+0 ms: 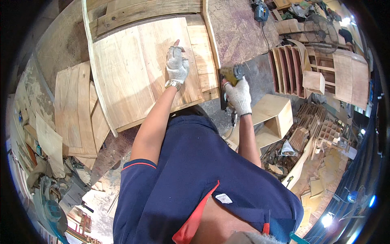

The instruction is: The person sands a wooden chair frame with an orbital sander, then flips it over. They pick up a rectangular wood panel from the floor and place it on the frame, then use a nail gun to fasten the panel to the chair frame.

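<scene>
My left hand (177, 64), in a white knit glove with bare fingertips showing, is over a pale wooden panel (126, 69), fingers stretched forward and holding nothing. A watch (173, 84) circles that wrist. My right hand (239, 96), gloved the same way, is closed around a corded power tool with a yellowish body (230, 74). The tool's long, flat dark base (223, 91) stands on edge beside the right end of the panel; whether it touches the wood I cannot tell. Thin wooden strips (211, 36) run along the panel's left and right sides.
To the right are an open plywood box (280, 116), a slatted wooden rack (289, 69) and a black fan (321, 34). A blue power tool (261, 13) with a cord lies at the far right of the worktable. More boards (73, 110) lean at left, near a circular saw (55, 215).
</scene>
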### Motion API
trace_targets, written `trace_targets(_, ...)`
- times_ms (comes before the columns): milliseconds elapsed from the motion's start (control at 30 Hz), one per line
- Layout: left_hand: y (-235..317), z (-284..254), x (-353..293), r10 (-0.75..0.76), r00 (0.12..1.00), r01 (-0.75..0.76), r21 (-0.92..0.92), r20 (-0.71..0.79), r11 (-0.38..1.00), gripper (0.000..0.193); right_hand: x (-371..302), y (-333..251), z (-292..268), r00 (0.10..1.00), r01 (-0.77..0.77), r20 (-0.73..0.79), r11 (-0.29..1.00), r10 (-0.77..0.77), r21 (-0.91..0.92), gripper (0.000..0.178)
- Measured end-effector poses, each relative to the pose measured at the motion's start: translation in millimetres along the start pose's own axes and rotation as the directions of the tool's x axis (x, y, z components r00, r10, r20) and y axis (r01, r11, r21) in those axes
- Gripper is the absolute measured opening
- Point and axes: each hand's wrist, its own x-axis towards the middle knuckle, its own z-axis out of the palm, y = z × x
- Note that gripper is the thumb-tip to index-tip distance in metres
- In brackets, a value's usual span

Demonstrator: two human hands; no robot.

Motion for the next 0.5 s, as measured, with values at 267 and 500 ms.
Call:
trace_targets(267, -1.5, -1.7, -0.4, 0.064, 0.997, -0.057, 0.116, -0.053, 0.992, 0.036, 51.8, -8.6, 3.9, 0.965, -0.119, 0.258, 0.963, 0.054, 0.243, 0.035)
trace_targets(500, -5.8, 2.8, -3.0, -0.167, 0.986, 0.168, 0.101, -0.014, 0.981, 0.031, 80.7, -4.1, 19.5, 0.957, 0.052, 0.286, 0.998, -0.037, -0.045, 0.051)
